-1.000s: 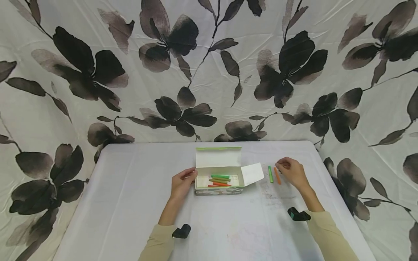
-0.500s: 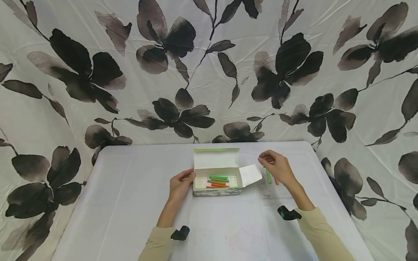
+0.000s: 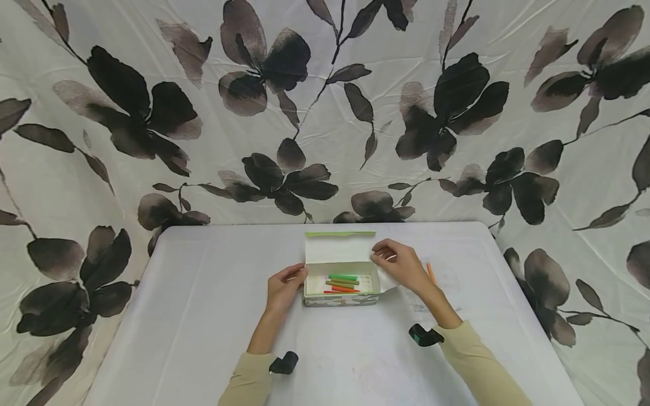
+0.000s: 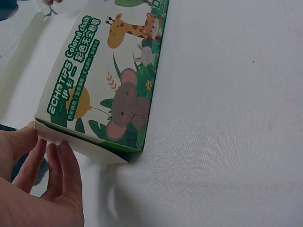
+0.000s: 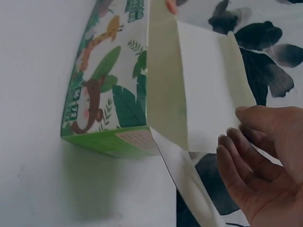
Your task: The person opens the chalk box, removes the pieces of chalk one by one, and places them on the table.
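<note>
A chalk box (image 3: 341, 300) printed with animals and "Colored chalk" stands with its lid (image 3: 339, 248) raised. Inside lie several chalk sticks (image 3: 342, 282), green, olive, orange and red. At the box's left end, my left hand (image 3: 283, 287) holds the end flap (image 4: 78, 142) with thumb and fingertips. My right hand (image 3: 401, 265) is at the lid's right corner, fingers loosely bent, with no chalk visible in it. In the right wrist view the thumb overlaps the lid's edge; whether it touches is unclear. The right side flap (image 5: 182, 172) sticks outward below that hand.
An orange chalk stick (image 3: 431, 273) lies on the white table (image 3: 213, 316) to the right, partly behind the right arm. Faint smudges mark the cloth there. A floral curtain (image 3: 325, 113) hangs behind the table.
My right hand has moved left from beside the loose chalks to the lid's corner. The loose green chalk is now hidden from view. My left hand stays at the box.
</note>
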Demonstrator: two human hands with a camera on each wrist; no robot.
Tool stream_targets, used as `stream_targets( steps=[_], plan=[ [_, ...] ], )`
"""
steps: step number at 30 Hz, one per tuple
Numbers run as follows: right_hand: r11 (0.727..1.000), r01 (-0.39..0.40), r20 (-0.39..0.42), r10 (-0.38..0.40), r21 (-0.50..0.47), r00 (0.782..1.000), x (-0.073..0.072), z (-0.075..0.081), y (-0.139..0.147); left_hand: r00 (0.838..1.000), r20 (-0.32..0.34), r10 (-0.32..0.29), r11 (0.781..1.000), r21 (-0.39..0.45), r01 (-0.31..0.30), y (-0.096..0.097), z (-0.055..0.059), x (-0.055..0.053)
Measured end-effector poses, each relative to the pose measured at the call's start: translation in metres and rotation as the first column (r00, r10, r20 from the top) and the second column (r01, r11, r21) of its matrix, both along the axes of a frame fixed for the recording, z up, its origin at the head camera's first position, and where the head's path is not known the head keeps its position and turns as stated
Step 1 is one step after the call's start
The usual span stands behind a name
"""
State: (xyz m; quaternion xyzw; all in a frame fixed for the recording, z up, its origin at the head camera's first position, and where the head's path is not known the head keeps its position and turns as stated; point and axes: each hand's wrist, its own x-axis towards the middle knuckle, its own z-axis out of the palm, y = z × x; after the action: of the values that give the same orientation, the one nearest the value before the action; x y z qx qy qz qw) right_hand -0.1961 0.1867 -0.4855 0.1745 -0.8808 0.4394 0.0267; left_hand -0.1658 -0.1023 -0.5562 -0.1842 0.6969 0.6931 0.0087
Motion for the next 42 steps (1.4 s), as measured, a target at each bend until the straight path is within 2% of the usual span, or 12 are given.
stream_targets(
  steps=[8,16,25,28,33,42],
  plan=[
    [0.991,-0.136,0.036,0.136,-0.008,0.99,0.002,-0.014,-0.021,1.0,-0.015,0.009,1.0,0.025,-0.008,0.0,-0.001,0.0],
    [0.956,-0.292,0.098,0.287,0.038,0.953,0.004,-0.029,-0.037,1.0,-0.017,0.006,0.999,0.035,-0.006,-0.001,-0.004,-0.001],
    [0.915,-0.367,0.126,0.349,0.167,0.929,0.001,-0.038,-0.052,1.0,-0.024,0.005,0.999,0.04,-0.004,-0.002,-0.003,0.0],
    [0.903,-0.369,0.114,0.352,0.221,0.929,-0.001,-0.039,-0.056,1.0,-0.027,0.007,0.999,0.048,-0.006,-0.002,-0.003,0.0],
    [0.896,-0.328,0.129,0.303,0.299,0.944,0.0,-0.038,-0.062,1.0,-0.029,0.004,0.998,0.056,-0.002,-0.003,-0.003,0.0],
    [0.888,-0.282,0.183,0.228,0.362,0.956,0.003,-0.031,-0.068,1.0,-0.016,0.0,0.999,0.037,0.0,-0.002,-0.002,0.001]
  ],
)
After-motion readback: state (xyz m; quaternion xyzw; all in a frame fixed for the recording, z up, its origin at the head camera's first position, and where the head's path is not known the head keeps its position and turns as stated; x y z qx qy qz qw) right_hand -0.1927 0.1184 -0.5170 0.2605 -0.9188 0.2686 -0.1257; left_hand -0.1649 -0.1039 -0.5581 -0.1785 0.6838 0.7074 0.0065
